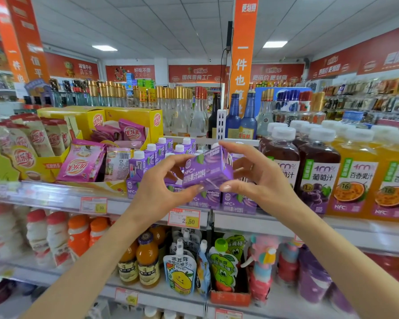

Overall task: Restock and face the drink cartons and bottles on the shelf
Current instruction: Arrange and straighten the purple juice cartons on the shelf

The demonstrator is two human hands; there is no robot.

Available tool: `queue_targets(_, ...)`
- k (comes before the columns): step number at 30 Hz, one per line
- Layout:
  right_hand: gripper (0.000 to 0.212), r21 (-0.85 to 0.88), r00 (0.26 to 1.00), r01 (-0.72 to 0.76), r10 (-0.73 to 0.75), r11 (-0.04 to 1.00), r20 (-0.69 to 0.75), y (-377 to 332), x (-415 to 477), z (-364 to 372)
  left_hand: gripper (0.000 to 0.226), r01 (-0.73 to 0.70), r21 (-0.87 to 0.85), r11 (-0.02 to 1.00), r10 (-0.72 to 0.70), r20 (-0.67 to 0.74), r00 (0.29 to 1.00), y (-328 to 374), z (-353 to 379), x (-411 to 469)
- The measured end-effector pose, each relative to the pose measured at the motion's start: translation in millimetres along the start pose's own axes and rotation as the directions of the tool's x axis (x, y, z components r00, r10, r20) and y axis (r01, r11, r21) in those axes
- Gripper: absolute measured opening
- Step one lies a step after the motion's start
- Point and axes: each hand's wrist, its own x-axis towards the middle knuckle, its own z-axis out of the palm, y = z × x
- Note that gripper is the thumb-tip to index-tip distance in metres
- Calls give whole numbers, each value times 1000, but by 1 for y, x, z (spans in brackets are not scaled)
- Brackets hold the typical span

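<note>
Both hands holding one purple carton (205, 171) in front of the shelf (240, 221)

My left hand (158, 189) and right hand (258, 178) each pinch the carton, thumbs under, fingers on top; it is tilted on its side, held just in front of the row of purple cartons (145, 164) standing between pink sachets (82, 165) and dark juice bottles (318, 171), above a yellow price tag (184, 218)
</note>
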Motion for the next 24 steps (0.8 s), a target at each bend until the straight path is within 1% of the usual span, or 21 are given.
queue_targets(2, 65, 44, 999, -34, 35, 998, -18, 2, -1, 0, 60, -54, 34, 998, 56, -42, 998, 3, 1, 0)
queue_targets(4, 60, 126, 996, -83, 86, 989, -15, 4, -2, -3, 59, -114, 71, 991, 120, -91, 989, 7, 1, -1)
queue_targets(6, 53, 200, 991, -130, 132, 971, 2, 6, -4, -3, 51, -159, 107, 981, 172, -122, 978, 11, 1, -2)
queue_targets(8, 51, 214, 986, -165, 169, 963, 3, 7, -6, -2, 43, -180, 134, 975, 198, -138, 971, 14, 0, -1)
queue_targets(11, 51, 221, 981, -175, 188, 959, -41, 6, -9, 0, 35, -201, 145, 969, 219, -122, 968, 17, -2, 1)
queue_targets(13, 54, 232, 985, -144, 163, 962, -63, 6, -9, -1, 34, -201, 74, 977, 207, -79, 975, 18, -4, 1)
queue_targets(15, 59, 160, 992, -94, 105, 983, -65, 6, -9, -2, 38, -176, 51, 983, 177, -23, 984, 18, -6, 1)
queue_targets(17, 65, 7, 998, -28, 28, 1000, -52, 7, -10, -2, 53, -159, 95, 983, 157, 29, 987, 17, -8, 2)
queue_targets(19, 69, -150, 994, 103, -108, 983, -25, 7, -11, -1, 65, -126, 87, 988, 119, 87, 989, 16, -9, 5)
queue_targets(22, 71, -345, 936, 341, -350, 875, 38, 9, -12, 0, 62, 6, -4, 1000, -5, 110, 994, 18, -10, 9)
queue_targets(24, 67, -450, 889, 434, -453, 781, 72, 11, -12, 1, 54, 96, -18, 995, -94, 110, 990, 18, -10, 13)
